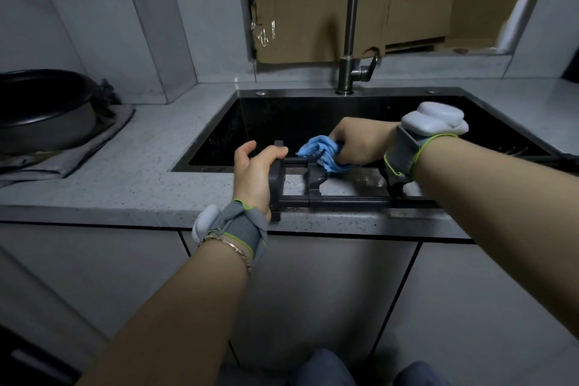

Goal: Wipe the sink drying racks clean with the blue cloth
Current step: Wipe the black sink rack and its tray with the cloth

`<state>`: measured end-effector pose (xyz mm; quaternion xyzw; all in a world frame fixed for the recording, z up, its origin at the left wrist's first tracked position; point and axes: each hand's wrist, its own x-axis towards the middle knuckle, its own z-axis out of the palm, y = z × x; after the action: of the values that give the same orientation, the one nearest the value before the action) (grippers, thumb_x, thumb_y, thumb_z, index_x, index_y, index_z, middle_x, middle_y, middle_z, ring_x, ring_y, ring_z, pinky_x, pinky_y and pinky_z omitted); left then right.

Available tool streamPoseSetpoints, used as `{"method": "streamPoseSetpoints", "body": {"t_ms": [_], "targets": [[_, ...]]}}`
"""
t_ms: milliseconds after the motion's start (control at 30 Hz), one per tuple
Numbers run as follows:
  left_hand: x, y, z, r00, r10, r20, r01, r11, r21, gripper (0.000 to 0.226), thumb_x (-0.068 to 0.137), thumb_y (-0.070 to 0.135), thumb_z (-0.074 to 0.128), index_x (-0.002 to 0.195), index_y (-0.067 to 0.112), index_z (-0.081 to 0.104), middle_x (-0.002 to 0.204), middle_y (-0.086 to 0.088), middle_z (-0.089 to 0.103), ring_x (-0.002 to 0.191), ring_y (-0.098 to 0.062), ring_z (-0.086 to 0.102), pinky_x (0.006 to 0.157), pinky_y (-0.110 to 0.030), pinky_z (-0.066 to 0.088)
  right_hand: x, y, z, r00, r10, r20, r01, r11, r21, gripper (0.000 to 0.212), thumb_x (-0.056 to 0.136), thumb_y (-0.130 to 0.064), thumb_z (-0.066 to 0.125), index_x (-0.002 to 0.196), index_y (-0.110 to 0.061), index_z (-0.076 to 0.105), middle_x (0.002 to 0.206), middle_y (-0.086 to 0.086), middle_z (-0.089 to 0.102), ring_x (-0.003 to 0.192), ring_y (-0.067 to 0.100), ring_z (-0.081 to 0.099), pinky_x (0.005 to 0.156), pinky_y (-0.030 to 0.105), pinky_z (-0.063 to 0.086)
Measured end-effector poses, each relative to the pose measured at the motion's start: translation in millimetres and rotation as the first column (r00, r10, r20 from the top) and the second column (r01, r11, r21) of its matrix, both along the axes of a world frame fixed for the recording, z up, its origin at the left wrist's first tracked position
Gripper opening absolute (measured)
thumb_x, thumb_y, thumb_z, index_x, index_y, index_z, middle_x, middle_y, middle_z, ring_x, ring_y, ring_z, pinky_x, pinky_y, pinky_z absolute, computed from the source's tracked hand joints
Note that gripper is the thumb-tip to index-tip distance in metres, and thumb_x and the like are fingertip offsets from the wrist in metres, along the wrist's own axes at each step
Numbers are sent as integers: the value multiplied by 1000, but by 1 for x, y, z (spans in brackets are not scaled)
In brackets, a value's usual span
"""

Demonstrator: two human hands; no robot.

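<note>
Across the front edge of the black rectangular sink (219, 131) (set in the speckled grey bench (150, 166)) lies the dark metal drying rack (316, 197), its left end gripped by the left hand (255, 174), while the right hand (360, 142) presses the bunched, crumpled blue cloth (322, 152) onto its far bar.

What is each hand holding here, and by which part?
The left hand grips the drying rack by its left end bar. The right hand holds the bunched blue cloth by its right side, against the rack.
</note>
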<state>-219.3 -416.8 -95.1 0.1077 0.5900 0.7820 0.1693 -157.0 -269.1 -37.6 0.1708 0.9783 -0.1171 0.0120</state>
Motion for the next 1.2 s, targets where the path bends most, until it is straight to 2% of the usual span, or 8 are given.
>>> {"method": "streamPoseSetpoints", "body": {"t_ms": [100,267,367,533,667,867,1067,1200], "targets": [[1,0,0,1000,2,2,-2,1000,-3,72,56,30,69,122,18,42,124,-14,54,113,-28,56,97,-45,47,6,8,4,999,-14,36,10,992,124,17,77,-14,65,91,-5,69,79,10,62,72,19,53,66,28,43],[-3,1,-3,1000,-17,8,17,1000,3,43,85,12,61,126,10,46,94,-4,58,73,-11,60,54,-20,48,0,-6,-9,999,-2,-52,12,982,187,26,77,-33,71,78,-8,63,75,6,58,75,22,54,56,28,35],[-5,1,-2,1000,-17,10,17,1000,-8,41,87,10,59,126,8,47,88,-3,57,68,-10,59,50,-18,47,-8,-12,-16,995,-6,-101,22,986,163,29,79,-36,68,86,-7,65,81,7,60,79,23,55,60,28,36],[-5,0,-2,1000,-21,0,21,1000,-8,42,86,10,60,125,9,45,91,-6,57,71,-13,60,57,-25,47,-1,-7,-4,1000,-19,17,16,988,155,23,81,-27,67,66,-13,56,66,1,51,75,21,49,49,23,33],[-5,0,-3,999,-29,14,29,999,26,41,85,11,61,122,11,45,95,-9,58,76,-17,60,64,-29,48,8,7,13,982,-58,180,31,988,149,16,80,-16,67,89,-3,68,73,5,54,62,14,45,50,21,34],[-4,1,-4,999,-47,6,46,999,28,61,63,27,69,118,16,45,115,-14,55,100,-25,58,85,-39,50,-8,-15,20,991,-62,-116,50,993,-103,21,82,-24,67,68,-9,61,59,0,49,62,15,46,45,16,34],[-6,0,-2,998,-52,16,52,999,-1,73,53,31,67,120,16,42,127,-19,52,118,-31,53,102,-46,44,-41,-55,4,1000,-11,-4,11,996,91,26,83,-14,64,105,-2,62,90,14,59,87,29,56,63,29,36],[-7,0,-2,997,-82,-6,82,997,-8,86,46,32,71,123,16,38,128,-17,50,119,-29,52,105,-48,41,-34,-43,9,998,-49,25,50,998,-43,33,81,-17,67,108,2,61,66,3,44,67,22,44,50,24,33]]}}
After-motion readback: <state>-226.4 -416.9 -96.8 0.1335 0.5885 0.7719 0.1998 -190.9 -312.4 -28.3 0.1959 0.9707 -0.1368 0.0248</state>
